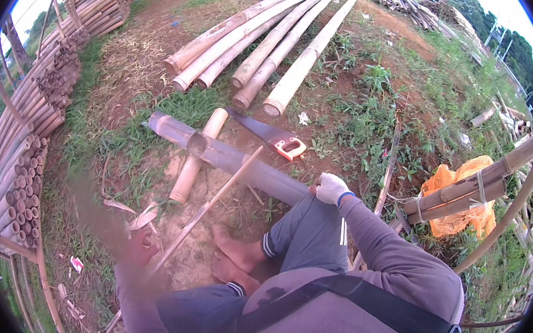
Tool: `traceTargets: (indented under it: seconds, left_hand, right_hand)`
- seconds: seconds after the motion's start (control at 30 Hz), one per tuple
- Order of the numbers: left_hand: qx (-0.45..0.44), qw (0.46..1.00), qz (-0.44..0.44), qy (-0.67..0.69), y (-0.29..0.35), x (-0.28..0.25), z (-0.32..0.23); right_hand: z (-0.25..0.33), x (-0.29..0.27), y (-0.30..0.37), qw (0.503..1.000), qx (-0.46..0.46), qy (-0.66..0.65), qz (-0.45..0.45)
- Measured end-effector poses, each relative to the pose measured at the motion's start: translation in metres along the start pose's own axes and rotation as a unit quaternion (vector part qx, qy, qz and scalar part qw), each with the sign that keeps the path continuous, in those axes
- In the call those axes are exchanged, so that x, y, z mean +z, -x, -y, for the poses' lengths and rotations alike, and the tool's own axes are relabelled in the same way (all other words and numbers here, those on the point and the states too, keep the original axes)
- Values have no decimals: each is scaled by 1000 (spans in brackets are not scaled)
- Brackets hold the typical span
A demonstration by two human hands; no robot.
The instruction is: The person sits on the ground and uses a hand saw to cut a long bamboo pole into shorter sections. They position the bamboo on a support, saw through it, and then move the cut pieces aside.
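My left hand (140, 247), bare and partly smeared by a blur, is raised at the left beside a thin bamboo stick (209, 203). Whether it grips anything cannot be made out. The blurred greenish-brown shape (101, 222) next to it is too smeared to name. My right hand (332, 188), in a white knit glove with a blue cuff, sits at my bent right knee with its fingers curled. What they close on is hidden. Past that knee stretches a thick grey bamboo pole (234, 160), lying across a shorter pale bamboo piece (186, 180).
A handsaw (289, 147) with an orange handle lies beyond the grey pole. Long bamboo poles (307, 55) stretch away ahead. Stacked bamboo (24, 181) fills the left. At right, an orange net (445, 182) hangs by tied bamboo rails (465, 190). My bare feet (233, 261) rest on soil.
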State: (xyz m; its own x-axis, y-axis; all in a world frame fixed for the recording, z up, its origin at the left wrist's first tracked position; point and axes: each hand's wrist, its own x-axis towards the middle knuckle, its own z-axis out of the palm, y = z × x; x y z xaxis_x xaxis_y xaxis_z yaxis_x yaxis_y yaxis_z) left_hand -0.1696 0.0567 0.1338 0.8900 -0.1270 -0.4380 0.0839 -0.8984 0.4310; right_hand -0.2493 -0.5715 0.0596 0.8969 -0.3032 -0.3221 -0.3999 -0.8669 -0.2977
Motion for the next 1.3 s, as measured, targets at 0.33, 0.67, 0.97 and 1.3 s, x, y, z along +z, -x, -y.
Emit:
traceTargets:
  seconds: [0.33,0.67,0.97,1.3]
  left_hand:
    - [15,1000,-2,21,-8,5,23]
    - [-5,1000,6,26,-3,1,19]
    - [13,999,-6,46,-6,8,18]
    - [193,972,-83,108,-47,14,-66]
  right_hand:
    - [3,-1,3,999,2,-32,-10]
    - [5,1,5,997,7,-72,-25]
    - [6,-4,-1,1000,4,-10,-4]
    - [67,44,-111,996,-78,23,42]
